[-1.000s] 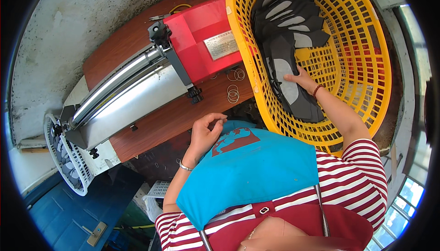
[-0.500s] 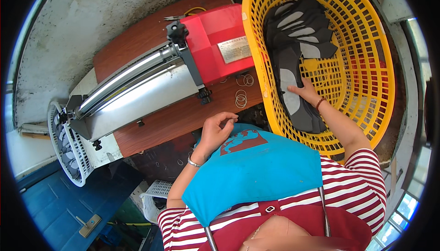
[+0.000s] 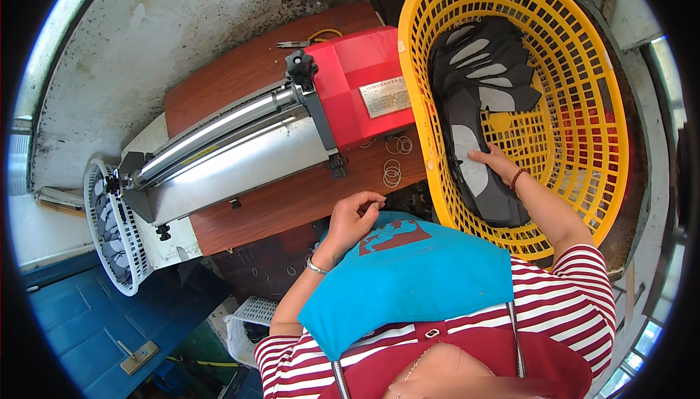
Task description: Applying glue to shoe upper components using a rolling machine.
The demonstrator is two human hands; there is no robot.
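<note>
Inside the yellow plastic basket (image 3: 435,180) at the right, my right hand (image 3: 499,163) grips the edge of a stack of flat dark grey cut pieces (image 3: 503,206). Its thumb lies over the light grey patch on the top piece; the other fingers are mostly hidden. More such pieces (image 3: 481,56) lie fanned out farther up the basket. My left hand (image 3: 354,217) is closed, fingers curled, above the blue apron (image 3: 408,282) near the table's front edge. Whether something small sits in its fingertips cannot be made out.
A red machine (image 3: 357,71) with a long metal roller (image 3: 219,133) stands on the brown wooden table (image 3: 292,195). Thin pale rings (image 3: 392,173) and pliers (image 3: 293,44) lie on it. A white basket (image 3: 138,253) with grey pieces is at the left end.
The whole view has shifted slightly, so the machine and basket appear a little lower and farther right. My right hand keeps its grip on the stack; the left fingers look curled closer together.
</note>
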